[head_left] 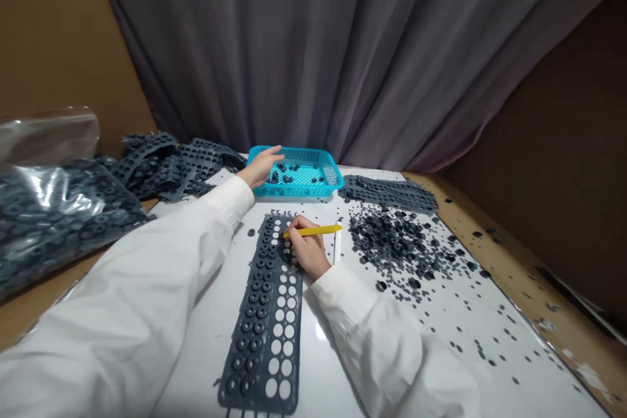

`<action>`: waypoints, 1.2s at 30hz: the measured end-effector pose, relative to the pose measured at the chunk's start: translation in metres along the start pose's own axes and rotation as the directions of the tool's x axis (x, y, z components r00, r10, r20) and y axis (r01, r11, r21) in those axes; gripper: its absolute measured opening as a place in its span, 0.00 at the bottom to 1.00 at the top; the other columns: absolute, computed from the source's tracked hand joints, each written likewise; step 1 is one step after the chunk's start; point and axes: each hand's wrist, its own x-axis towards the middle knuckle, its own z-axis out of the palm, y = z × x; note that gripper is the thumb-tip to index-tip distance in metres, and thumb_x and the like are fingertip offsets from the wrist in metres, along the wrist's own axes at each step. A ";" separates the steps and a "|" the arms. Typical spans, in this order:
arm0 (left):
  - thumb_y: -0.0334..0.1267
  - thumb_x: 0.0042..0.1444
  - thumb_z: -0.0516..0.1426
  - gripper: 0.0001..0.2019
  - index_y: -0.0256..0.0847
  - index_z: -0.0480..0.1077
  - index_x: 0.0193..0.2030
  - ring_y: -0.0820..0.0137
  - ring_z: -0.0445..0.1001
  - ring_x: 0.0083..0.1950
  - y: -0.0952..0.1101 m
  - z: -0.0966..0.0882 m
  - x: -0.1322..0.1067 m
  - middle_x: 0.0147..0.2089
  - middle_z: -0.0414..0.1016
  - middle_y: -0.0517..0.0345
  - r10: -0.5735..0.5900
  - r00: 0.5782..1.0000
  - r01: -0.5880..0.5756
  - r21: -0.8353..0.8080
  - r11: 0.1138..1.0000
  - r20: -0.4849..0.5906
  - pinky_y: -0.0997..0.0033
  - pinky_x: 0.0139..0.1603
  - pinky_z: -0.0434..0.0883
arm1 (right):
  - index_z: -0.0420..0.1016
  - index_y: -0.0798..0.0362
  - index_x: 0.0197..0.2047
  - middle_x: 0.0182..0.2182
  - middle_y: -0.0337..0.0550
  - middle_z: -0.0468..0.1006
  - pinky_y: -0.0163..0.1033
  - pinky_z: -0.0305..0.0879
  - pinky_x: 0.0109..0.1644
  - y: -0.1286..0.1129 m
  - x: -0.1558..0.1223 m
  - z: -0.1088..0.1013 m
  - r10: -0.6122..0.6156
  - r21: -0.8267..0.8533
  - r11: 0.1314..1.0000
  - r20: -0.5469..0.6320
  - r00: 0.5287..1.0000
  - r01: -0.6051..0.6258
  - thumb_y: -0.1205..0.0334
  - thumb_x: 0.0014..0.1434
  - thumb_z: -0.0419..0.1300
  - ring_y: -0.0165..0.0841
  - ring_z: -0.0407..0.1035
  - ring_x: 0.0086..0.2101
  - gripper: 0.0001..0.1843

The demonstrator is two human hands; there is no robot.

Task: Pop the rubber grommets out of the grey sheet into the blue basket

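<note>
My left hand (264, 166) reaches over the left end of a turquoise mesh basket (313, 191), fingers stretched out; whether anything sits under the fingers is hidden. Several small black rubber pieces (287, 173) lie on the basket's floor. My right hand (307, 246) grips a yellow pen-like tool (318, 230), its tip pointing left over a dark rubber sheet (267, 333). On the sheet's left side, ring-shaped pieces still sit in two columns. Its right side has two columns of open round holes, with the white table showing through. My right hand covers part of these columns.
At the left stands a clear bag (63, 209) full of dark rings. Behind it lie crumpled punched sheets (161, 163). Stacked sheets (389, 192) rest right of the basket. A pile of black bits (392, 241) spreads across the white table (416, 339). A grey curtain (294, 46) hangs behind.
</note>
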 end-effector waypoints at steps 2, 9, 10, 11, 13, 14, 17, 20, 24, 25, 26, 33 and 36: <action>0.34 0.49 0.58 0.18 0.36 0.71 0.49 0.58 0.64 0.61 -0.002 -0.004 -0.004 0.56 0.70 0.45 0.041 0.999 -0.043 0.076 0.996 0.017 0.58 0.58 0.60 | 0.63 0.51 0.22 0.19 0.34 0.67 0.34 0.58 0.30 -0.001 -0.001 0.000 0.018 0.027 0.999 -0.011 1.000 -0.018 0.64 0.48 0.53 0.31 0.63 0.25 0.06; 0.40 0.46 0.61 0.09 0.38 0.75 0.33 0.64 0.72 0.42 0.009 -0.033 -0.093 0.37 0.76 0.53 0.180 0.916 -0.301 0.319 0.899 0.358 0.66 0.46 0.67 | 0.66 0.52 0.33 0.21 0.35 0.72 0.33 0.60 0.25 -0.015 0.009 -0.005 0.164 0.194 0.971 -0.099 0.981 -0.143 0.61 0.47 0.52 0.29 0.64 0.21 0.08; 0.40 0.46 0.61 0.07 0.39 0.75 0.29 0.65 0.71 0.38 0.009 -0.037 -0.109 0.32 0.76 0.55 0.167 0.891 -0.326 0.340 0.882 0.422 0.67 0.43 0.67 | 0.67 0.52 0.33 0.21 0.36 0.73 0.33 0.61 0.25 -0.022 0.012 -0.008 0.180 0.211 0.965 -0.094 0.979 -0.157 0.61 0.47 0.53 0.29 0.65 0.21 0.09; 0.39 0.46 0.62 0.06 0.39 0.75 0.29 0.66 0.71 0.36 0.007 -0.042 -0.124 0.30 0.75 0.56 0.155 0.866 -0.351 0.357 0.865 0.476 0.68 0.40 0.67 | 0.68 0.53 0.33 0.21 0.37 0.74 0.34 0.62 0.25 -0.030 0.015 -0.012 0.191 0.225 0.960 -0.077 0.979 -0.169 0.60 0.47 0.53 0.29 0.65 0.20 0.09; 0.37 0.48 0.60 0.05 0.40 0.75 0.32 0.66 0.71 0.36 -0.001 -0.048 -0.146 0.32 0.75 0.55 0.157 0.804 -0.469 0.448 0.761 0.574 0.67 0.40 0.66 | 0.70 0.54 0.31 0.22 0.39 0.76 0.35 0.64 0.25 -0.043 0.016 -0.018 0.202 0.244 0.952 -0.035 0.979 -0.187 0.60 0.46 0.55 0.30 0.67 0.20 0.09; 0.36 0.49 0.59 0.05 0.40 0.75 0.33 0.65 0.71 0.36 -0.007 -0.050 -0.153 0.33 0.75 0.55 0.159 0.789 -0.511 0.488 0.708 0.594 0.67 0.39 0.66 | 0.70 0.54 0.30 0.22 0.39 0.76 0.35 0.65 0.26 -0.047 0.015 -0.019 0.208 0.250 0.948 -0.011 0.978 -0.199 0.60 0.45 0.56 0.30 0.68 0.20 0.08; 0.34 0.51 0.57 0.06 0.40 0.74 0.35 0.65 0.70 0.36 -0.022 -0.050 -0.158 0.33 0.73 0.55 0.163 0.775 -0.554 0.532 0.640 0.611 0.67 0.39 0.65 | 0.69 0.53 0.27 0.19 0.38 0.75 0.34 0.64 0.23 -0.044 0.001 -0.015 0.238 0.219 0.945 0.053 0.970 -0.244 0.61 0.44 0.58 0.29 0.66 0.18 0.06; 0.34 0.51 0.56 0.06 0.40 0.73 0.36 0.64 0.70 0.37 -0.031 -0.046 -0.154 0.33 0.72 0.55 0.168 0.760 -0.565 0.512 0.647 0.628 0.66 0.40 0.65 | 0.68 0.53 0.24 0.16 0.35 0.71 0.32 0.60 0.21 -0.026 -0.017 -0.006 0.258 0.163 0.952 0.032 0.966 -0.260 0.63 0.44 0.56 0.28 0.63 0.16 0.03; 0.34 0.52 0.56 0.08 0.40 0.73 0.39 0.62 0.69 0.44 -0.035 -0.047 -0.151 0.38 0.71 0.53 0.167 0.712 -0.596 0.460 0.658 0.682 0.65 0.46 0.65 | 0.66 0.53 0.20 0.16 0.35 0.70 0.31 0.56 0.21 -0.011 -0.026 -0.002 0.249 0.097 0.964 -0.001 0.968 -0.248 0.64 0.45 0.56 0.27 0.61 0.17 0.04; 0.34 0.53 0.56 0.08 0.40 0.73 0.40 0.62 0.69 0.46 -0.035 -0.049 -0.151 0.39 0.71 0.53 0.162 0.699 -0.602 0.452 0.659 0.696 0.65 0.48 0.65 | 0.66 0.53 0.20 0.16 0.35 0.70 0.31 0.56 0.21 -0.011 -0.026 -0.002 0.245 0.083 0.966 0.003 0.970 -0.244 0.65 0.45 0.56 0.27 0.61 0.18 0.05; 0.34 0.53 0.56 0.09 0.40 0.73 0.41 0.62 0.68 0.46 -0.035 -0.050 -0.152 0.40 0.71 0.53 0.155 0.691 -0.606 0.448 0.658 0.706 0.64 0.49 0.65 | 0.66 0.53 0.20 0.16 0.35 0.70 0.31 0.56 0.22 -0.011 -0.026 -0.002 0.242 0.073 0.968 0.008 0.970 -0.242 0.65 0.45 0.56 0.27 0.61 0.18 0.05; 0.35 0.55 0.55 0.10 0.39 0.72 0.44 0.61 0.68 0.48 -0.032 -0.052 -0.153 0.43 0.70 0.51 0.119 0.668 -0.641 0.486 0.594 0.735 0.63 0.49 0.66 | 0.65 0.52 0.20 0.18 0.35 0.69 0.33 0.56 0.25 -0.019 -0.024 -0.003 0.211 -0.034 0.977 0.030 0.977 -0.210 0.64 0.47 0.54 0.29 0.61 0.21 0.06; 0.35 0.57 0.55 0.09 0.39 0.72 0.43 0.61 0.68 0.47 -0.028 -0.049 -0.154 0.42 0.70 0.50 0.113 0.641 -0.702 0.521 0.485 0.759 0.62 0.48 0.66 | 0.61 0.52 0.18 0.16 0.34 0.64 0.33 0.53 0.26 -0.021 -0.022 -0.002 0.150 -0.150 0.979 0.062 0.987 -0.139 0.65 0.47 0.53 0.29 0.59 0.22 0.08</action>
